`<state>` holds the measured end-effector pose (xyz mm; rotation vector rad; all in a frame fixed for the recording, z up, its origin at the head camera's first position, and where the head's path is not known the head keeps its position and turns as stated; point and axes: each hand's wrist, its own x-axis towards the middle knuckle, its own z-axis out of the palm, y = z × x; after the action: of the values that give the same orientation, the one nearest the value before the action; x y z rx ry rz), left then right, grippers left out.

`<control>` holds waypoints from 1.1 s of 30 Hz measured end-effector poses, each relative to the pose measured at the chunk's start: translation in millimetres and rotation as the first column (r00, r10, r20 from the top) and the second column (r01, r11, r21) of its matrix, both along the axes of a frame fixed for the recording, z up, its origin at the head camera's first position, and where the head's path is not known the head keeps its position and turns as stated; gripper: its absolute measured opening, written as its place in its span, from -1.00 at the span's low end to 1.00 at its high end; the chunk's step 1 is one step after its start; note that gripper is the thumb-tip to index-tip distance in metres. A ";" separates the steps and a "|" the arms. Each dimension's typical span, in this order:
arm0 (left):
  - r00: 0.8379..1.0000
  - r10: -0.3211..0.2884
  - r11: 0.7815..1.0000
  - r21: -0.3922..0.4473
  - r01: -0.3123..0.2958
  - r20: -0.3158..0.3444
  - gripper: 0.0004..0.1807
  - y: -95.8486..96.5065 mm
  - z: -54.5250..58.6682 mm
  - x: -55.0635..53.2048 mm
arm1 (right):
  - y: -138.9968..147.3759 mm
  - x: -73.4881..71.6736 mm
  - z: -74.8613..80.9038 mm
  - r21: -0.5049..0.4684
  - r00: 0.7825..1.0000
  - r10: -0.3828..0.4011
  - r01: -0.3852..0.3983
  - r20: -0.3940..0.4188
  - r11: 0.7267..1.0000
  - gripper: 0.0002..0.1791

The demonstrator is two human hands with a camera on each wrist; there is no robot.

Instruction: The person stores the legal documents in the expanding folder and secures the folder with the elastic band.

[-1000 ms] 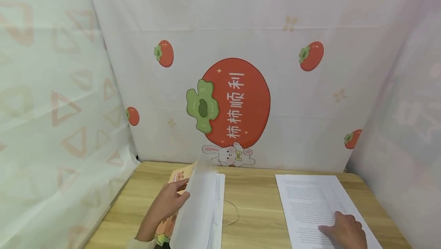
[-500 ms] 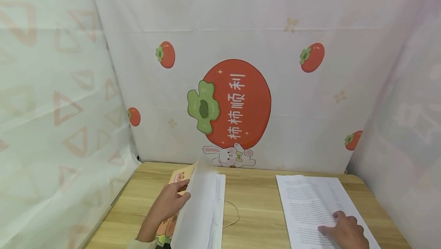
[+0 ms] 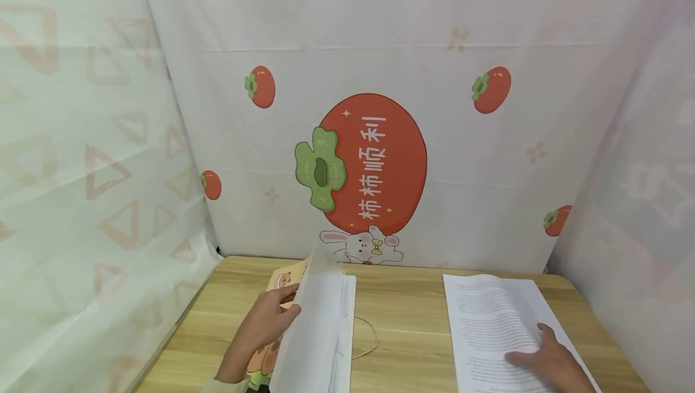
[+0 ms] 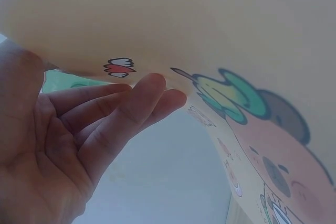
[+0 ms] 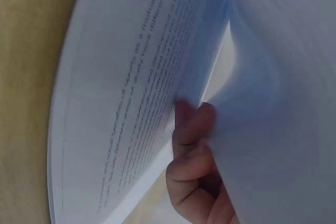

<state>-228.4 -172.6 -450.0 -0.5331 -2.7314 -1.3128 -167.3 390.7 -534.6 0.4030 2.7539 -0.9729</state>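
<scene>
In the head view, a folder (image 3: 312,332) stands partly open at the left of the table, its white inside showing. Its yellow-orange cover (image 3: 285,275) carries cartoon animals. My left hand (image 3: 266,317) pinches the cover's edge; the left wrist view shows thumb and fingertips at the printed cover (image 4: 142,19). At the right lies a stack of printed paper (image 3: 483,320), its top bulging upward. My right hand (image 3: 554,360) grips paper near the right side. In the right wrist view, curled fingers (image 5: 194,166) are at the edge of a raised sheet (image 5: 278,145). The thumb is hidden there.
A thin elastic loop (image 3: 374,338) extends from the folder onto the wooden table (image 3: 402,320). Behind the table hangs a white cloth (image 3: 461,212) printed with persimmons and a rabbit. Pale cloth walls (image 3: 81,230) stand at both sides.
The right hand has shifted slightly right, and the paper under it has slid right and bowed upward. My left hand and the folder look unchanged.
</scene>
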 end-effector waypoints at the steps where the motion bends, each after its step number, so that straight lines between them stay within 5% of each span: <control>1: 1.000 0.003 1.000 0.000 -0.003 0.002 -0.49 0.2 -0.1 0.2 | 1.4 -0.5 -0.6 -0.012 1.000 0.005 -0.005 0.015 1.000 0.35; 11: 1.000 -0.004 1.000 0.011 0.004 0.006 -0.50 0.3 0.2 -0.6 | -1.9 0.7 -10.3 -0.154 0.993 -0.054 0.070 0.105 0.986 0.41; 19: 1.000 -0.002 1.000 0.013 0.002 0.011 -0.49 0.8 1.4 0.5 | -2.3 4.6 -7.0 -0.074 0.997 -0.052 0.055 0.048 0.996 0.16; 23: 1.000 -0.004 1.000 0.010 0.004 0.007 -0.50 1.0 2.5 1.5 | 1.1 6.0 -6.9 -0.118 0.999 -0.051 0.051 0.008 0.992 -0.01; 33: 1.000 -0.017 1.000 0.014 0.017 0.007 -0.51 0.3 2.1 1.1 | -3.0 9.0 -3.3 -0.250 0.999 -0.043 0.047 0.019 0.967 -0.02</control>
<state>-227.3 -172.3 -447.9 -0.5526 -2.7275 -1.3385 -158.3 387.7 -537.9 0.4292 2.5744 -1.3040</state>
